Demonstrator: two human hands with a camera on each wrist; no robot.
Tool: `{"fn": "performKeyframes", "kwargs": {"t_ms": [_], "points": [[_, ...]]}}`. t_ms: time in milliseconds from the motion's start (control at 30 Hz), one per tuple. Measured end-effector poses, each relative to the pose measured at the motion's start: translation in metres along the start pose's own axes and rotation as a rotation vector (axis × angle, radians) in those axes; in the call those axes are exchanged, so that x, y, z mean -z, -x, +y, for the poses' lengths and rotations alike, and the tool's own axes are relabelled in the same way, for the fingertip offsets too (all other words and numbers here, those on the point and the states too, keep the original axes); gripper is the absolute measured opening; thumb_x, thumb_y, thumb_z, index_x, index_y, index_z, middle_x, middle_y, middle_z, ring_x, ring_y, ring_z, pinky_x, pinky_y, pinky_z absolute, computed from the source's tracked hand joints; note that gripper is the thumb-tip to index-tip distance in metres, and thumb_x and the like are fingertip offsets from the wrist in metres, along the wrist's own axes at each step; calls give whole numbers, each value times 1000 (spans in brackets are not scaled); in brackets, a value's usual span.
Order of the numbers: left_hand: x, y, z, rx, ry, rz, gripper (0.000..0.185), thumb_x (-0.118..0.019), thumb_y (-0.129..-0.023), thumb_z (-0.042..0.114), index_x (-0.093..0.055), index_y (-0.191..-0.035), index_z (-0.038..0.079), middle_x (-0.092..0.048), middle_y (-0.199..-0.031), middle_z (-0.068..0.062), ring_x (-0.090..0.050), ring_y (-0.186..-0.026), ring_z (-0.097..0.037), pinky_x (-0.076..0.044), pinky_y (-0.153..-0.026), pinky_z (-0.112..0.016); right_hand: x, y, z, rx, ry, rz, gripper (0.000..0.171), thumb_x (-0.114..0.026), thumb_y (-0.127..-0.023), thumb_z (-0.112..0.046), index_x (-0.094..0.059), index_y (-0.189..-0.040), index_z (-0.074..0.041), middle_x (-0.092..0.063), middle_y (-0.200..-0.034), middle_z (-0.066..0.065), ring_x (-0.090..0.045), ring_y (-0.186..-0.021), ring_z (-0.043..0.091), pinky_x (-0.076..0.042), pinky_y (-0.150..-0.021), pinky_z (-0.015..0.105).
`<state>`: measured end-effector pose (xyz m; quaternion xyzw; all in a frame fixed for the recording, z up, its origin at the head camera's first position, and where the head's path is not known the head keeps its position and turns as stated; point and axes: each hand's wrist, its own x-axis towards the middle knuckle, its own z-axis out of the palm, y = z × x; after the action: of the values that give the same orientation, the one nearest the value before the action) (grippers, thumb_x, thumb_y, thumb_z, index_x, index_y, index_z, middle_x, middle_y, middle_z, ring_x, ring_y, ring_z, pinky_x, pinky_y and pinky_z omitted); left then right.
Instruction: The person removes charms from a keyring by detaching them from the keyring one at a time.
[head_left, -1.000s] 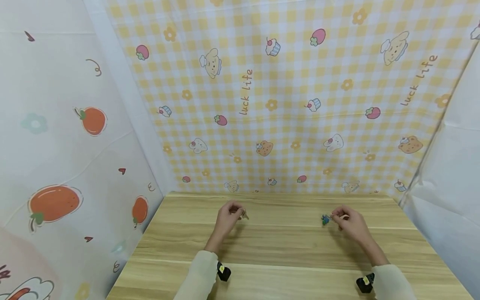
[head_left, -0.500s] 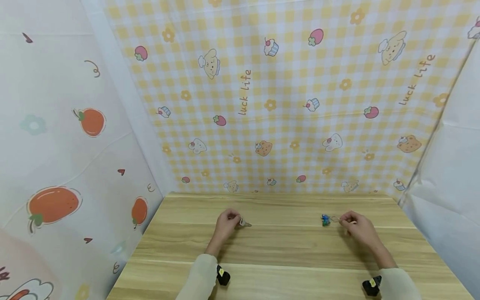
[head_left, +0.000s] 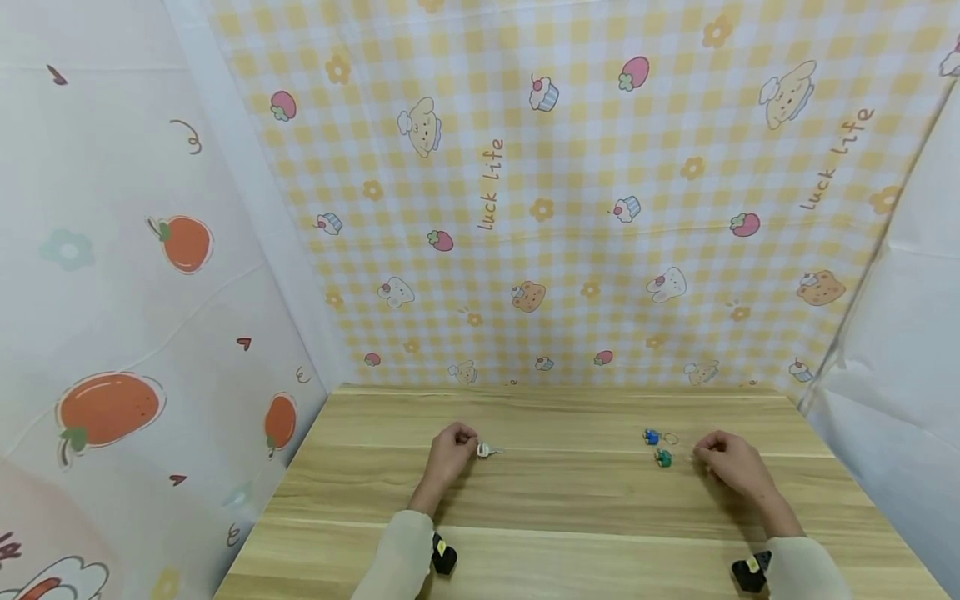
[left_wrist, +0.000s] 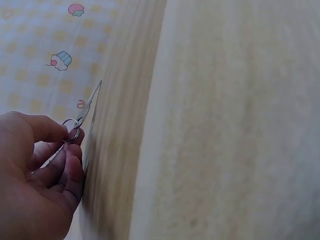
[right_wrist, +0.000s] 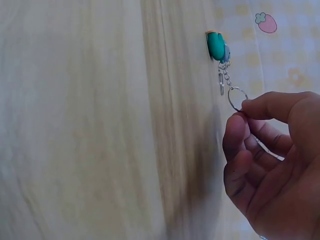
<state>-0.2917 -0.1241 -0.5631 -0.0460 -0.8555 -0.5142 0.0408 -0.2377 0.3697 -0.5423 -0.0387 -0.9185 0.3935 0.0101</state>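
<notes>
In the head view my left hand (head_left: 448, 458) is at the table's left middle, pinching a metal ring (left_wrist: 71, 123) that carries a silver key (head_left: 487, 451). The key's tip points right, low over the wood. My right hand (head_left: 737, 468), on the other side, pinches a metal key ring (right_wrist: 237, 99) between thumb and forefinger. A short chain joins that ring to a small green figure keychain (right_wrist: 215, 46), which rests on the table. Just behind it lies a blue keychain (head_left: 651, 437) with its own ring (head_left: 671, 439), untouched by either hand.
The wood-grain table (head_left: 555, 492) spreads between the hands. A yellow checked cloth (head_left: 570, 250) hangs along its back edge, with white printed cloth (head_left: 150, 325) to the left and plain white cloth (head_left: 900, 350) to the right. Black wrist cameras (head_left: 444, 555) sit at both sleeves.
The blue and green keychains, bunched together earlier, now lie apart, the green one nearer me. My right hand has drawn back to the right. The left hand has come slightly nearer, lowering the key.
</notes>
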Motion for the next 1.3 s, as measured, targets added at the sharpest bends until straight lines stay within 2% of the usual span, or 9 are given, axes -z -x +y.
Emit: {"fn": "performKeyframes", "kwargs": {"t_ms": [300, 700, 933, 1100, 1300], "points": [[4, 0, -1, -6, -62, 6, 5, -69, -98, 1, -72, -100, -2, -70, -98, -14, -60, -84, -17, -51, -71, -25, -1, 3, 3, -51, 0, -41, 24, -59, -103, -17, -67, -108, 5, -64, -72, 5, -59, -63, 17, -47, -54, 29], [17, -3, -7, 3, -66, 40, 11, -65, -96, -2, -72, -105, -5, -69, -97, -14, -60, -83, -17, -50, -70, -26, -1, 3, 3, -58, -16, -44, 25, -58, -106, -19, -63, -114, 5, -63, -72, 5, -57, -60, 18, -49, -51, 31], [23, -3, -10, 15, -64, 45, 12, -64, -97, -1, -72, -105, -5, -70, -96, -14, -60, -86, -19, -50, -72, -28, 2, 2, 6, -48, -22, -42, 28, -55, -106, -19, -61, -116, 7, -65, -76, 6, -61, -63, 17, -51, -51, 31], [29, -3, -9, 19, -50, 39, 9, -64, -99, 2, -69, -106, -2, -69, -97, -13, -60, -87, -19, -50, -73, -28, 6, 1, 4, 1, -10, 3, 29, -54, -107, -17, -62, -117, 9, -68, -81, 8, -63, -65, 17, -51, -53, 30], [37, -3, -4, -10, -58, 22, 4, -66, -102, 6, -67, -102, 2, -68, -94, -10, -59, -84, -17, -50, -70, -24, 12, -1, -5, 39, 34, 33, 29, -53, -110, -18, -63, -119, 8, -69, -87, 12, -64, -67, 18, -49, -55, 28]]}}
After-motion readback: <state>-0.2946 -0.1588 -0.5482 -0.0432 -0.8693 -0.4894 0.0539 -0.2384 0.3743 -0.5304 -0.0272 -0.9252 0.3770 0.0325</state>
